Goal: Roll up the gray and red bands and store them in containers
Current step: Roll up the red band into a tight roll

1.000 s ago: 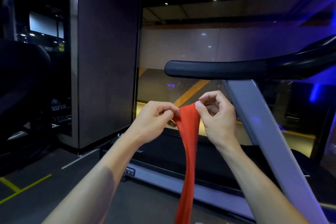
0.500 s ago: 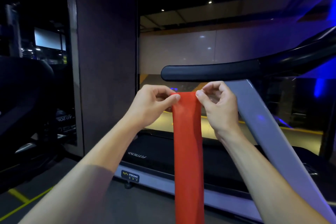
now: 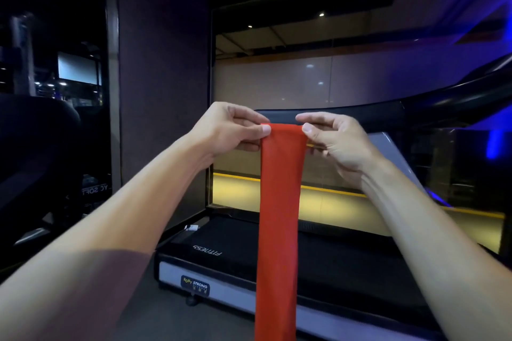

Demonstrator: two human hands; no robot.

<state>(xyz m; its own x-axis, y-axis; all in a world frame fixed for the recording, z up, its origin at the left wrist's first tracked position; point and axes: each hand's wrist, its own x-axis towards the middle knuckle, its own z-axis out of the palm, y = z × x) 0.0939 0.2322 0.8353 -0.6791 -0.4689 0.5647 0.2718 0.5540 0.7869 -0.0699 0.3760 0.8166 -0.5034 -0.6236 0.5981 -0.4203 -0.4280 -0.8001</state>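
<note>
- Head view: both our hands have risen since a second ago, from below the treadmill handrail (image 3: 346,116) to level with it, and the bunched, twisted top of the red band (image 3: 279,202) is now pulled out flat across its full width.
- Our left hand (image 3: 230,130) pinches the band's top left corner between thumb and curled fingers; our right hand (image 3: 332,138) pinches the top right corner the same way. Both grips are narrow, closed on the band's edge.
- From that top edge, which sits just in front of the handrail, the band hangs straight down, passing in front of the treadmill deck (image 3: 221,243) and out of the bottom of the view. Its lower end is hidden from us.
- We judge that flattening the end was the preparation for rolling: with the edge square and taut, the first turn can be started evenly. No roll has formed yet at the top.
- We see no gray band and no containers, so storing is still ahead and the task looks to be at an early stage for this band.
</note>
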